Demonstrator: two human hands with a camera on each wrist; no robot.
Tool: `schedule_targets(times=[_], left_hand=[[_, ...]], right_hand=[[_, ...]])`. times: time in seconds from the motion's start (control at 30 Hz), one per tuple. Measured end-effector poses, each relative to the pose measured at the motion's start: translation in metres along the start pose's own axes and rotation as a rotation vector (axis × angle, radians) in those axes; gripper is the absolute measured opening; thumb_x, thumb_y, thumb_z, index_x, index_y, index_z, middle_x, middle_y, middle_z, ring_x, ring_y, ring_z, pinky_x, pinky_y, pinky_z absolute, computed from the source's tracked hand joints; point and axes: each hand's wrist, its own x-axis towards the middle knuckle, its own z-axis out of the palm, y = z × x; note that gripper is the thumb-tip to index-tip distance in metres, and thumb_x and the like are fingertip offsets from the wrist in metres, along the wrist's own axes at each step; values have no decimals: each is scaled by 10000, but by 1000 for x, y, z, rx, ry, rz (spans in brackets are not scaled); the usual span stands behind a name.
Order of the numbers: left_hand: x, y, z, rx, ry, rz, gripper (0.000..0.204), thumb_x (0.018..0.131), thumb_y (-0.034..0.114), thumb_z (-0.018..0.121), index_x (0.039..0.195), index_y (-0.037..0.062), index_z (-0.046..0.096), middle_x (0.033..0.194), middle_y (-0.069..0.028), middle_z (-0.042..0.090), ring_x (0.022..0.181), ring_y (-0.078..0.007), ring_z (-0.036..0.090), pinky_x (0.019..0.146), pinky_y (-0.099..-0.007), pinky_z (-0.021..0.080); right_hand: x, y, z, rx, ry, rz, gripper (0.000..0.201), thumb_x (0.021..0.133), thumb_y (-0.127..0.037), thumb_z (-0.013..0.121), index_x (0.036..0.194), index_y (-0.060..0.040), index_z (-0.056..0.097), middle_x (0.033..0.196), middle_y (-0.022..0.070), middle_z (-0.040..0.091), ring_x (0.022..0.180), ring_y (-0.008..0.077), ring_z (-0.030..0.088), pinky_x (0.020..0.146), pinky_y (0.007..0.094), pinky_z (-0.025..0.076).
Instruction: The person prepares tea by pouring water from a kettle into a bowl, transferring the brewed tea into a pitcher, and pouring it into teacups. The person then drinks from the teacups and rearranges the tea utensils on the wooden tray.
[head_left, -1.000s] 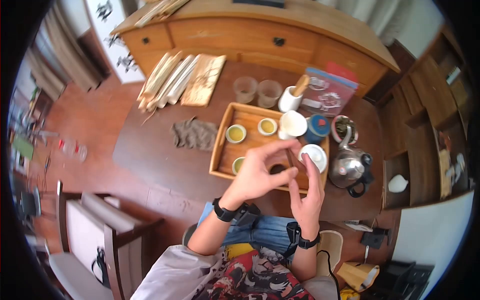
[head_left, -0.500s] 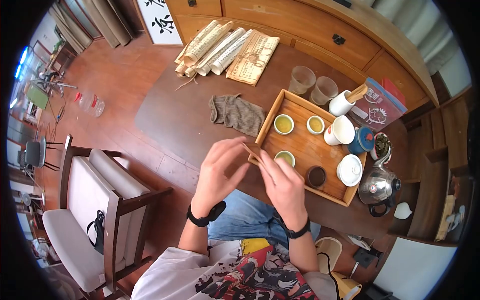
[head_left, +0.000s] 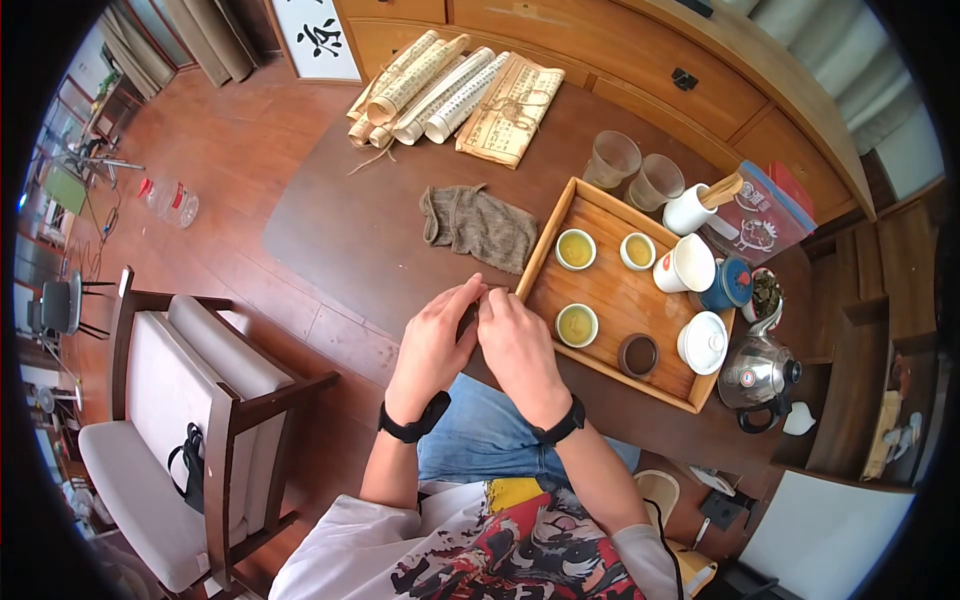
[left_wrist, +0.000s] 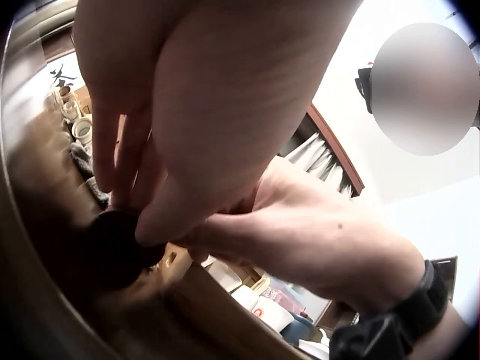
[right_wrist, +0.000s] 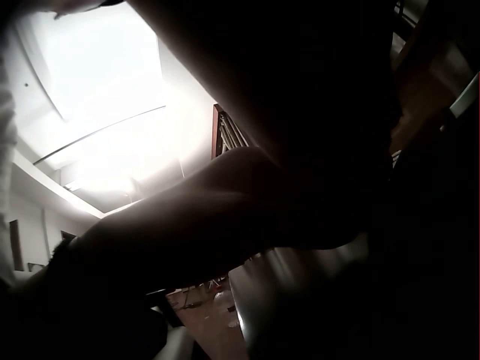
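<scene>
The left hand (head_left: 432, 342) is pinching a dark piece (left_wrist: 118, 251) lying toward the right hand (head_left: 517, 345), whose hold is unclear.

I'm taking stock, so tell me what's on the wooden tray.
The wooden tray holds three cups of yellow-green liquid, a brown cup, a white cup, a blue jar and a white lidded vessel; its lid hides the contents.

Cups (head_left: 577, 325) on tray (head_left: 612, 292), kettle (head_left: 752, 374) right, cloth (head_left: 480, 228) left. Left hand (head_left: 434, 338) and right hand (head_left: 518, 348) before cloth, piece (head_left: 467, 320) apparently between.
</scene>
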Motion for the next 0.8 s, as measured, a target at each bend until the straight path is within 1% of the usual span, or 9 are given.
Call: schedule_targets(times=[0.2,0.37,0.53,0.57,0.6,0.67,0.7,0.73,0.8], left_hand=[[-14,14,-11,161,-86,53,569,861,13,777,1420,-22,676,1266,-221,783,1137,-401,767,972,-458,624],[-36,32,-10,230,-165,62,585,838,52,821,1398,-28,675,1184,-202,806,970,-365,799,855,-441,645],[-48,53,-7,218,-260,51,582,844,68,835,1398,-22,680,1163,-199,810,979,-367,799,858,-438,649],[-50,54,-6,213,-270,60,588,843,71,839,1401,-20,682,1170,-198,810,979,-367,800,856,-438,649],[-51,54,-5,207,-280,71,594,841,75,844,1405,-19,683,1177,-196,810,978,-367,800,854,-439,649],[-50,52,-6,202,-283,67,607,846,85,852,1421,-10,683,1166,-200,812,981,-371,801,856,-447,650],[-51,49,-7,190,-269,34,594,856,76,845,1422,-6,686,1160,-205,812,988,-376,800,856,-450,649],[-52,48,-8,179,-256,1,580,867,67,838,1423,-2,688,1153,-211,812,995,-380,800,857,-453,649],[-50,45,-13,156,-255,-13,578,874,52,830,1432,1,688,1150,-215,811,1001,-389,798,861,-456,648]], right_hand=[[-28,-5,-7,-24,-91,-109,331,894,-64,697,1191,80,714,1035,104,606,969,220,709,787,332,646],[-58,8,-25,28,-116,-213,370,918,-84,696,1241,94,711,1063,89,625,998,198,703,821,297,651],[-87,33,-50,104,-268,-252,500,938,-132,690,1388,86,673,1054,47,617,997,172,689,799,324,644],[-87,37,-56,170,-248,-214,500,936,-93,705,1422,21,693,1002,54,614,948,178,702,753,345,627],[-89,39,-52,172,-251,-213,500,936,-93,705,1422,21,693,1002,54,614,948,178,702,753,345,627],[-93,44,-39,523,-163,-54,478,927,-47,748,1405,-39,727,959,79,628,886,185,722,710,357,598],[-88,32,-37,675,-59,46,405,937,-13,792,1337,-63,753,935,110,662,796,231,738,671,376,579],[-83,23,-38,678,-57,49,405,937,-13,792,1337,-63,753,935,110,662,796,231,738,671,376,579],[-75,7,-39,926,-19,337,309,962,-37,824,1264,-40,759,965,123,701,755,276,738,656,395,583]])
